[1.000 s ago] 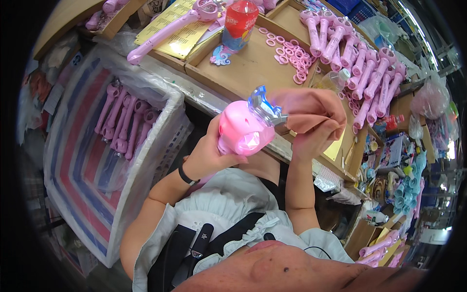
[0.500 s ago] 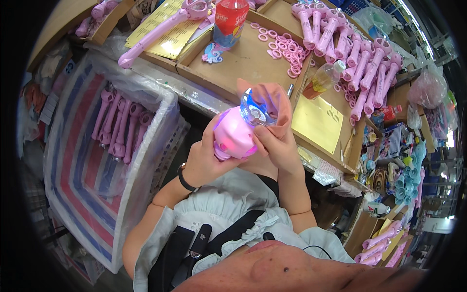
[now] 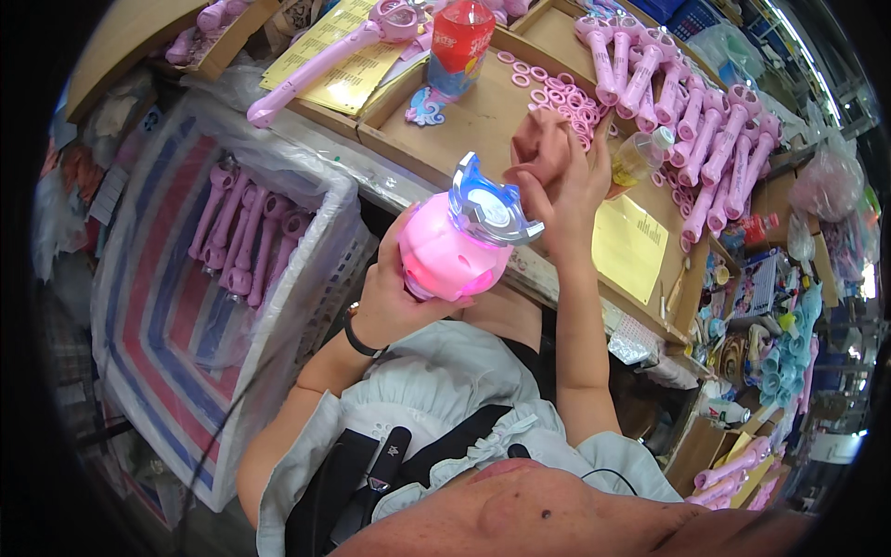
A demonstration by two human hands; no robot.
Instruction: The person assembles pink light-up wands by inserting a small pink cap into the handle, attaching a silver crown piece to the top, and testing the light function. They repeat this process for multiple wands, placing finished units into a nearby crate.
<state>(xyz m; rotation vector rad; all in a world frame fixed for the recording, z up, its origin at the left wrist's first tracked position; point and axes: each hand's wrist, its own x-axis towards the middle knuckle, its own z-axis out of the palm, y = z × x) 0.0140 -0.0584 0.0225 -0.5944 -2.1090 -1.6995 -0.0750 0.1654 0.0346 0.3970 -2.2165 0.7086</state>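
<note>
My left hand [image 3: 379,295] grips a pink toy wand [image 3: 447,249] by its rounded head, which glows pink from within. On top of the head sits a clear and silver crescent piece [image 3: 490,212] lit in blue and white. The wand's lower part is hidden by my hand. My right hand [image 3: 577,200] is apart from the wand, over the cardboard tray [image 3: 450,139]. A salmon-coloured cloth [image 3: 541,147] is held in its fingers. Just beyond the cloth lie many pink rings [image 3: 568,97] in the tray.
Pink wands [image 3: 715,148] are piled at the far right. More wands [image 3: 243,232] lie in a striped, plastic-lined basket [image 3: 139,306] at left. A red-and-blue bottle [image 3: 457,51] and a tilted clear bottle [image 3: 640,156] stand by a yellow sheet [image 3: 626,246].
My right hand has left the wand and moved right and away over the tray, taking the cloth along. The left hand still holds the wand, and the crescent piece is now uncovered.
</note>
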